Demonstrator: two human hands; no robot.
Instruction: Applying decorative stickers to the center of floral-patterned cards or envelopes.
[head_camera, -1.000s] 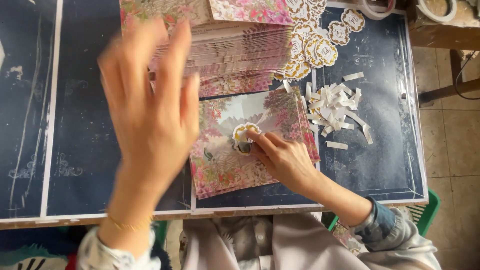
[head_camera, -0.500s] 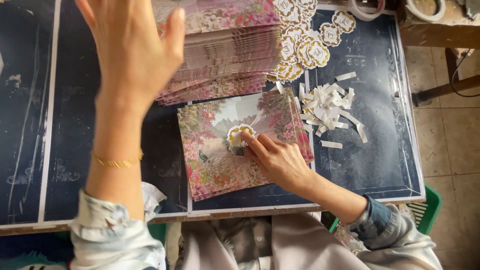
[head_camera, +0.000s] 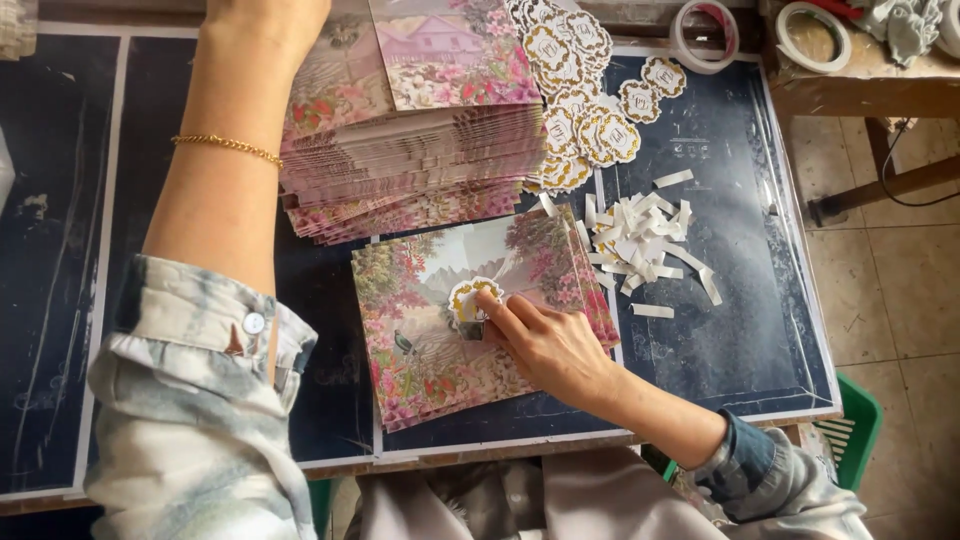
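The right hand (head_camera: 548, 345) presses one finger down on one small gold-edged sticker (head_camera: 470, 298), not pinching it. The sticker sits in the middle of one flowery card (head_camera: 430, 350) on the dark bench (head_camera: 740, 300). The left hand's (head_camera: 265, 15) grip is cut off, so I cannot tell. One tall stack of cards (head_camera: 420, 150) lies behind, with two tape rolls (head_camera: 708, 35) near a pile of white paper strips (head_camera: 640, 240)

Dark bench (head_camera: 730, 330) with pale edging; beige tiled floor (head_camera: 900, 300) at right, wooden side table (head_camera: 870, 85), green plastic stool (head_camera: 850, 430) below.
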